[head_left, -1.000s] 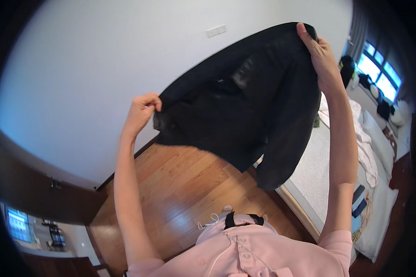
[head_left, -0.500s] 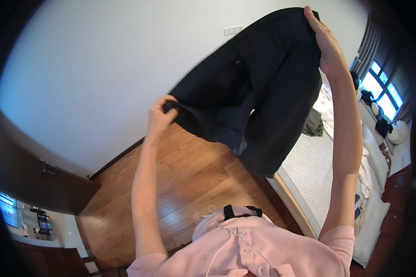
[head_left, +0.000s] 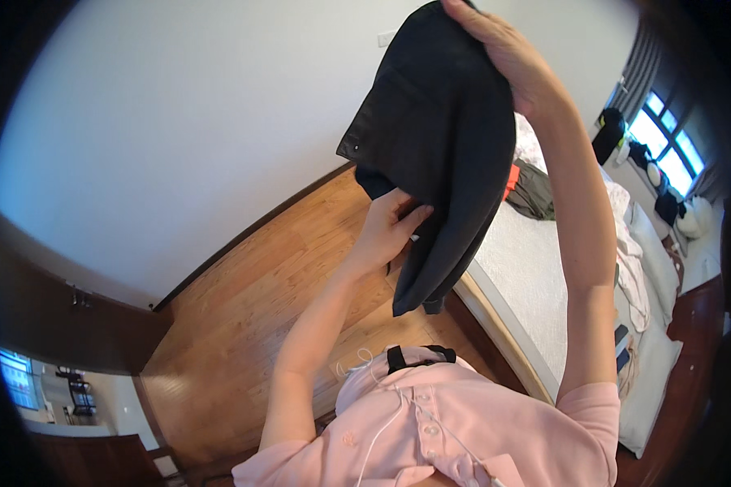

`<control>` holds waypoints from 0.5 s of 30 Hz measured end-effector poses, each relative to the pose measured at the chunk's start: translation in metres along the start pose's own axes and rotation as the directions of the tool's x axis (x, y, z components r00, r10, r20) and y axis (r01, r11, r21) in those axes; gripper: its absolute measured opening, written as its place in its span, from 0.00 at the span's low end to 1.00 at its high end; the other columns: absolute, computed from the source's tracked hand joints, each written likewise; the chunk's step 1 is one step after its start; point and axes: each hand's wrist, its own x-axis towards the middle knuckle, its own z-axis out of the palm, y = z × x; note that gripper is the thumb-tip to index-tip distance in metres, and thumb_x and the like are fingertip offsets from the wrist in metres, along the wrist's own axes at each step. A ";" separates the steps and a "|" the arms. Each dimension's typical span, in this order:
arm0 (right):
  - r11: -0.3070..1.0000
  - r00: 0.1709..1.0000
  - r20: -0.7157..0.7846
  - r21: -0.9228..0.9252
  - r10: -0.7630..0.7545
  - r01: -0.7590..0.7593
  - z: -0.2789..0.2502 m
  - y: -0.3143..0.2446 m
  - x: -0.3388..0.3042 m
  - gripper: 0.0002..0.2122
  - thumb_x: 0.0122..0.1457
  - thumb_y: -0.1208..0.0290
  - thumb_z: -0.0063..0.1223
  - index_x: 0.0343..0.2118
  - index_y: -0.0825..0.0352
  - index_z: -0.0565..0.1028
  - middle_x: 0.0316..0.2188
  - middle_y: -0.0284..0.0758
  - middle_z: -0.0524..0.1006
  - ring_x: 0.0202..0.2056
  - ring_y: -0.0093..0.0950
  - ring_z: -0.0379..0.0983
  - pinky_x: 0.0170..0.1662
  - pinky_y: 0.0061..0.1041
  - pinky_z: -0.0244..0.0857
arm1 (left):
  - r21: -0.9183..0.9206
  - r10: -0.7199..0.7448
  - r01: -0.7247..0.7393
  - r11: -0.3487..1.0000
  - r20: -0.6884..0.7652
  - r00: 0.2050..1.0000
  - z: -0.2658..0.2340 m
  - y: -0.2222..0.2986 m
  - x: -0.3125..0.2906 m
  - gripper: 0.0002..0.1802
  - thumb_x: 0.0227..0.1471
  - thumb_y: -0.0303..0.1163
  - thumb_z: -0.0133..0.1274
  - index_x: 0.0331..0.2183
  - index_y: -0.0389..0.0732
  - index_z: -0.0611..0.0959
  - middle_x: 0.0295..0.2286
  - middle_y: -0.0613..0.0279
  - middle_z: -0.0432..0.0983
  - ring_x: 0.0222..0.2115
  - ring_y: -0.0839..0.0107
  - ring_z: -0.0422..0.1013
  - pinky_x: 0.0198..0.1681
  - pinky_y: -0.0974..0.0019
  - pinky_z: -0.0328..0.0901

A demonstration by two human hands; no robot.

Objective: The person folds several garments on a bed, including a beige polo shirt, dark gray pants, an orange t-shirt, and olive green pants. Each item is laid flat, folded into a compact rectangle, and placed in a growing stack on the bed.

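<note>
A black garment [head_left: 439, 122] hangs in the air ahead of me, folded over on itself, so its exact kind is hard to tell. A small stud shows near the corner of its left edge. High up, my right hand [head_left: 508, 61] grips its top edge, thumb along the near side and the other fingers hidden by cloth. Lower down, my left hand [head_left: 390, 227] is closed on the garment's lower left part, thumb and fingers pinching the fabric. A small white tag-like bit shows beside the left thumb. The lower end of the cloth dangles above the floor.
To the right stands a bed [head_left: 516, 276] with a pale mattress cover, a dark green cloth [head_left: 532, 191], an orange-red item [head_left: 511, 182] and pillows [head_left: 654, 390]. A white wall [head_left: 179, 146] rises at the left above a wooden floor [head_left: 276, 260]. Windows [head_left: 666, 142] are at the far right.
My left hand has moved right and a little down, closer to the right hand's side. The garment, spread wide before, now hangs narrower and folded. My right hand has shifted left.
</note>
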 end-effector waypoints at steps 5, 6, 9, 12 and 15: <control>0.411 0.920 0.073 -0.879 -0.385 0.242 -0.019 0.093 0.016 0.26 0.62 0.46 0.55 0.47 0.68 0.76 0.34 0.46 0.82 0.39 0.47 0.79 0.47 0.41 0.72 | -0.592 -0.110 0.187 0.783 0.165 0.980 0.006 0.000 -0.020 0.12 0.58 0.19 0.55 0.45 0.30 0.84 0.40 0.58 0.83 0.38 0.76 0.77 0.47 0.70 0.72; 0.069 0.743 0.202 -0.946 -0.638 0.317 -0.015 0.116 0.006 0.27 0.62 0.45 0.55 0.48 0.69 0.75 0.32 0.47 0.80 0.38 0.48 0.78 0.45 0.40 0.70 | -0.695 -0.111 0.208 0.689 0.182 0.977 0.004 -0.001 -0.020 0.13 0.58 0.18 0.56 0.45 0.30 0.84 0.41 0.57 0.83 0.39 0.74 0.78 0.48 0.69 0.72; 0.274 0.805 0.023 -0.934 -0.593 0.229 -0.011 0.143 -0.057 0.26 0.60 0.46 0.58 0.40 0.72 0.76 0.28 0.48 0.78 0.34 0.45 0.76 0.39 0.37 0.69 | -0.717 -0.255 0.293 0.633 0.164 0.953 0.000 -0.006 -0.017 0.15 0.59 0.17 0.49 0.47 0.30 0.82 0.42 0.58 0.82 0.41 0.75 0.77 0.49 0.70 0.72; 0.711 0.996 -0.057 -0.698 0.070 -0.090 0.011 0.144 -0.152 0.24 0.59 0.49 0.60 0.32 0.73 0.76 0.25 0.46 0.77 0.31 0.43 0.75 0.37 0.37 0.69 | -0.694 -0.304 0.292 0.658 0.110 0.946 0.001 -0.012 -0.017 0.17 0.61 0.16 0.44 0.50 0.28 0.79 0.43 0.57 0.80 0.41 0.74 0.77 0.49 0.71 0.72; 0.679 0.994 -0.024 -0.729 0.110 -0.093 0.047 0.161 -0.201 0.18 0.58 0.58 0.62 0.35 0.73 0.75 0.30 0.47 0.75 0.35 0.45 0.75 0.39 0.40 0.69 | -0.698 -0.284 0.273 0.662 0.103 0.953 0.006 -0.020 -0.020 0.17 0.59 0.15 0.46 0.49 0.29 0.79 0.44 0.57 0.79 0.43 0.73 0.75 0.52 0.71 0.70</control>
